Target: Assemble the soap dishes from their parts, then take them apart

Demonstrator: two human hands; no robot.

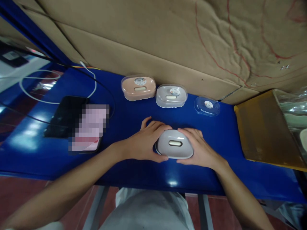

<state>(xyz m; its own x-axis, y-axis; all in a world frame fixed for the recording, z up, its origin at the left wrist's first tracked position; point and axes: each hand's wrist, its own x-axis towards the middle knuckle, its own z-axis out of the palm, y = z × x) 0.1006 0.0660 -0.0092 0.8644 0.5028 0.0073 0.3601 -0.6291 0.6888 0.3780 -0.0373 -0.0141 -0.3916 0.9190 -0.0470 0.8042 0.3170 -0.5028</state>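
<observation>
A grey oval box [174, 144] with a small slot on top rests on the blue table [134, 172] in front of me. My left hand [144, 140] grips its left side, fingers curled over the top edge. My right hand [200, 148] clasps its right side the same way. Behind it, near the cardboard wall, stand a pink box [138, 88] and a grey box [171, 95], each under a clear lid. A loose clear lid [207, 106] with a round sticker lies to their right.
A black tablet [63, 115] and a blurred phone [88, 127] lie at the left, with white and black cables [57, 76] behind them. A cardboard wall [168, 38] backs the table. A yellow-brown carton [263, 131] with plastic-wrapped items sits at the right.
</observation>
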